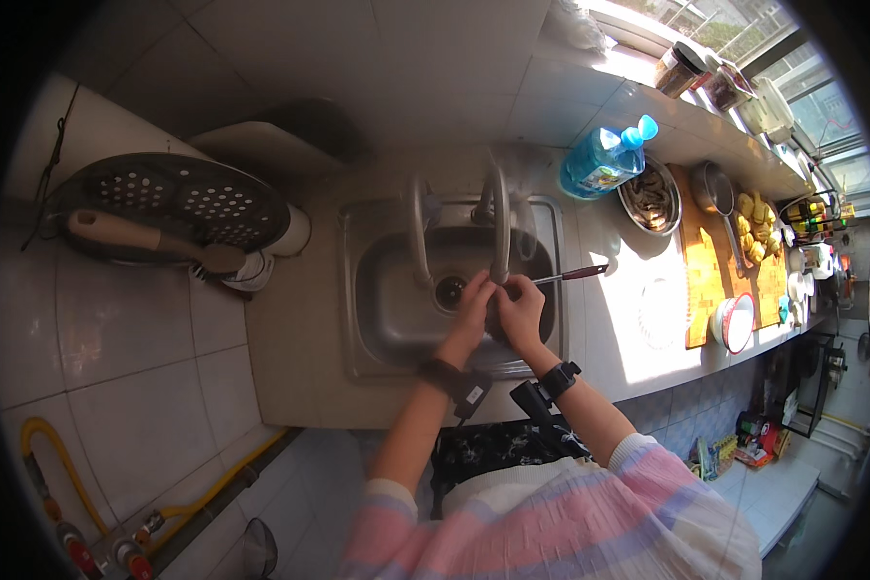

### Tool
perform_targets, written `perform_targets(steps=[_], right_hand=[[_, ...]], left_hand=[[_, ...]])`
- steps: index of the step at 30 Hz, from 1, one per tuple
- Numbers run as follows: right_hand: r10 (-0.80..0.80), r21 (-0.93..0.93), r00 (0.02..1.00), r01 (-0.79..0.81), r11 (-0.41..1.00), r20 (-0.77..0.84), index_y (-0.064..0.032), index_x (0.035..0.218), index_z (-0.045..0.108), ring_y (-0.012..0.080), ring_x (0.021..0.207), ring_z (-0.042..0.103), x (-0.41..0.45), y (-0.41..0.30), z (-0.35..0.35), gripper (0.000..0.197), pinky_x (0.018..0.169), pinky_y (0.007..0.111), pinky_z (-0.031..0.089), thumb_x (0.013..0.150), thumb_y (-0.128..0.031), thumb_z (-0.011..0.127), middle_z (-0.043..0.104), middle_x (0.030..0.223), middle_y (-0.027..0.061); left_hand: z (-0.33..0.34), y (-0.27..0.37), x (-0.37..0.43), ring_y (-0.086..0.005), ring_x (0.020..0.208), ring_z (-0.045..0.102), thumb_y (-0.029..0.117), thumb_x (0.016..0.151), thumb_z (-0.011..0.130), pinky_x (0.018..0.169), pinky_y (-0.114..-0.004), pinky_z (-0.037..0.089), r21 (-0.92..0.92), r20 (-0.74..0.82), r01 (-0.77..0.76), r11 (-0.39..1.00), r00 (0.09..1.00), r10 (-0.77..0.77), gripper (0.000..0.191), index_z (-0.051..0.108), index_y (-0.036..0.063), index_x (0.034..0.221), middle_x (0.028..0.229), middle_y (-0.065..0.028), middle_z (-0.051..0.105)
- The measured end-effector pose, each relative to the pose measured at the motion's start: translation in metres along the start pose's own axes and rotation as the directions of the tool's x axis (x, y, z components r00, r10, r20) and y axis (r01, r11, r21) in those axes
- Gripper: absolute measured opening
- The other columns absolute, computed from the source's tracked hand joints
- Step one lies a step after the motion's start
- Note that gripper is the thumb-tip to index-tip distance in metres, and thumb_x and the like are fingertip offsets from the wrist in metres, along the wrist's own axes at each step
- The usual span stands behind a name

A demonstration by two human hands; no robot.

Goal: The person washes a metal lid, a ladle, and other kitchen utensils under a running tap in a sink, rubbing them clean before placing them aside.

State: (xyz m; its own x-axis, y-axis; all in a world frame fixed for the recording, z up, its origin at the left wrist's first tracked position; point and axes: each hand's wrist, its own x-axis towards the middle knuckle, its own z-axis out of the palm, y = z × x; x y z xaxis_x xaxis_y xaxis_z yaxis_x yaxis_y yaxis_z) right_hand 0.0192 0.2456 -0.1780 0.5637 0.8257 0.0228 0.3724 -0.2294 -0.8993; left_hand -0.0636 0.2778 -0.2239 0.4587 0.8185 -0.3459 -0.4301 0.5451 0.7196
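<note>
Over the stainless steel sink (399, 330), my left hand (471, 308) and my right hand (520, 310) meet close under the end of a curved faucet spout (502, 225). Both sets of fingers are bent and pinch a small dark object (493, 317) between them; it is too shadowed to name. To the right of my right hand, a utensil with a dark red handle (586, 272) and a metal shaft lies across the sink's right rim. Its far end is hidden. The drain (450, 291) shows left of my left hand.
A second curved spout (416, 232) rises at left. Right of the sink stand a blue detergent bottle (600, 165) and a metal bowl of food (650, 196). Beyond lie a wooden cutting board (703, 268), a ladle (714, 188) and an enamel bowl (734, 324). A perforated steamer tray (181, 192) leans at left.
</note>
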Motion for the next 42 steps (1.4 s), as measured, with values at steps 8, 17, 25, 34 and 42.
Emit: perform_targets(steps=[8,17,25,34,42], right_hand=[[-0.190,-0.021,0.877,0.221,0.975,0.442,0.0018,0.078,0.057,0.0311,0.065,0.057,0.014,-0.015,-0.010,0.014,0.060,0.033,0.044,0.066,-0.005,0.057,0.057,0.069,0.0175],[-0.153,-0.145,0.973,0.179,0.973,0.170,-0.0018,0.084,0.056,0.0353,0.070,0.054,0.015,-0.010,-0.006,0.020,0.061,0.039,0.043,0.065,-0.002,0.054,0.055,0.075,0.0166],[-0.017,-0.218,0.893,0.128,0.968,0.450,-0.0006,0.075,0.057,0.0316,0.067,0.056,0.024,-0.012,-0.023,0.014,0.061,0.035,0.044,0.062,-0.001,0.054,0.057,0.072,0.0174],[0.245,0.133,0.880,-0.322,0.937,0.407,-0.0021,0.098,0.052,0.0103,0.068,0.052,0.034,0.021,-0.077,0.033,0.064,0.022,0.041,0.076,-0.025,0.062,0.057,0.072,0.0039],[0.183,0.268,0.854,-0.345,0.899,0.487,-0.0023,0.105,0.052,0.0111,0.082,0.051,0.069,0.020,-0.077,0.034,0.071,0.024,0.040,0.080,-0.026,0.056,0.057,0.085,0.0066]], left_hand=[[-0.010,-0.005,-0.001,-0.0159,0.095,0.050,0.015,0.085,0.043,0.087,-0.028,0.037,-0.084,-0.111,0.004,0.996,0.994,-0.013,0.025,0.051,0.0021,0.104,0.099,-0.0063,0.054],[0.015,0.017,-0.004,-0.0132,0.097,0.049,0.019,0.088,0.041,0.083,-0.025,0.038,-0.133,0.025,-0.018,0.991,0.999,0.021,0.026,0.048,0.0036,0.108,0.101,-0.0045,0.053],[0.005,0.012,-0.003,-0.0170,0.100,0.048,0.018,0.087,0.040,0.088,-0.030,0.037,-0.358,0.034,0.064,0.931,0.998,-0.056,0.026,0.050,0.0038,0.106,0.103,-0.0066,0.054],[-0.016,0.020,-0.004,-0.0150,0.093,0.051,0.009,0.084,0.043,0.082,-0.027,0.041,-0.085,-0.055,0.092,0.992,0.994,-0.097,0.024,0.051,0.0045,0.106,0.101,-0.0056,0.053],[-0.022,0.029,0.000,-0.0144,0.095,0.050,-0.002,0.064,0.063,0.080,-0.027,0.041,0.438,-0.006,0.017,0.899,1.000,-0.016,0.044,0.052,0.0056,0.106,0.100,-0.0056,0.052]])
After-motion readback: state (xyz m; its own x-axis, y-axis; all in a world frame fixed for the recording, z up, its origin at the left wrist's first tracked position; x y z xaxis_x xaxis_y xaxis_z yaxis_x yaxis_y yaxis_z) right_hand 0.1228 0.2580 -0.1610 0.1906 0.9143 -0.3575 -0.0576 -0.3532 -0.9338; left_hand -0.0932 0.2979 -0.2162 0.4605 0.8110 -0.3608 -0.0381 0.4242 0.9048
